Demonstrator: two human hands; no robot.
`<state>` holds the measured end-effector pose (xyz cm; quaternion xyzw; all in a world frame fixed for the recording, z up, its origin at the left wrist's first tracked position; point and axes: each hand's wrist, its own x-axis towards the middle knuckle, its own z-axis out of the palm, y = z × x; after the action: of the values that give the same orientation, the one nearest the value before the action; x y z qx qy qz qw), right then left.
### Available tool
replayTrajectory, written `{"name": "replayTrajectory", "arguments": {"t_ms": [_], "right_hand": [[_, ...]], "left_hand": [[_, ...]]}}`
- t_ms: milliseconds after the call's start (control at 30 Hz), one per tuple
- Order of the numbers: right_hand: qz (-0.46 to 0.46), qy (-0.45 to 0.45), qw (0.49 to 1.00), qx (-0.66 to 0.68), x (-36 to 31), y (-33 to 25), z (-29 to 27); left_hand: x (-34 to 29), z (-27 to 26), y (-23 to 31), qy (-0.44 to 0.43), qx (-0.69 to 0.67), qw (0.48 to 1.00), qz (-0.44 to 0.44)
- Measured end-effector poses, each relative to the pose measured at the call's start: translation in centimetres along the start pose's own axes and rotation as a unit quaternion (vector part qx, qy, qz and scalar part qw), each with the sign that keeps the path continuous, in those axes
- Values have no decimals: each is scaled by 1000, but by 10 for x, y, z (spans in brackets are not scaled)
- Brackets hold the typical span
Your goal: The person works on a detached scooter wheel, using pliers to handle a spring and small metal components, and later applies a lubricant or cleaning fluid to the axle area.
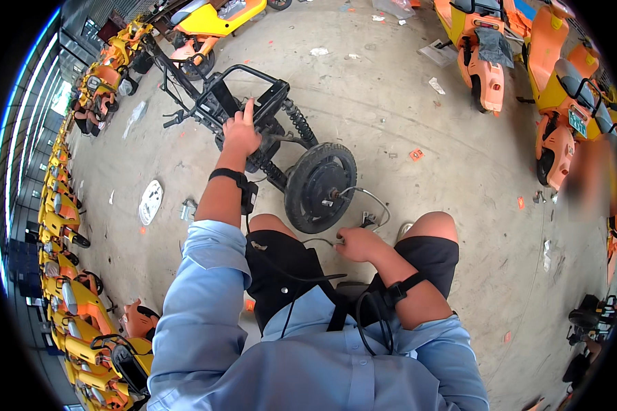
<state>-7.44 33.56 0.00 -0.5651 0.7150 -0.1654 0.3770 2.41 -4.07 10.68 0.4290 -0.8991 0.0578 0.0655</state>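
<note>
A stripped black scooter frame [219,99] stands on the floor before me, with its handlebar at the far left. Its rear wheel [321,188], a black tyre round a hub motor, is nearest to me. Over the rear of the frame lies my left hand [242,133], fingers stretched out and apart. A grey cable [384,205] comes from the wheel's hub and loops down toward my lap. My right hand [356,244] is closed round this cable beside the wheel; its fingertips are partly hidden. Coil-spring shock absorbers [299,125] join frame and wheel.
Yellow and orange scooters [72,294] line the left side, and more scooters [480,61] stand at the far right. A white oval panel [151,202] lies on the floor at left. Scraps of paper and plastic are scattered about. Another person [86,120] crouches far left.
</note>
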Motion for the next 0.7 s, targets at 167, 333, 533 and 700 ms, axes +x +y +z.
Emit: {"name": "replayTrajectory", "arguments": {"t_ms": [167, 333, 533, 700], "right_hand": [[4, 6, 1000, 17, -2, 0, -3], [5, 20, 1000, 22, -5, 0, -5], [26, -1, 999, 32, -11, -1, -6], [34, -20, 999, 38, -15, 3, -2]], "left_hand": [[-4, 5, 1, 32, -26, 999, 2], [-2, -3, 8, 39, -23, 999, -12], [-5, 9, -2, 71, -58, 996, 3], [-5, 8, 8, 118, -137, 982, -57]]}}
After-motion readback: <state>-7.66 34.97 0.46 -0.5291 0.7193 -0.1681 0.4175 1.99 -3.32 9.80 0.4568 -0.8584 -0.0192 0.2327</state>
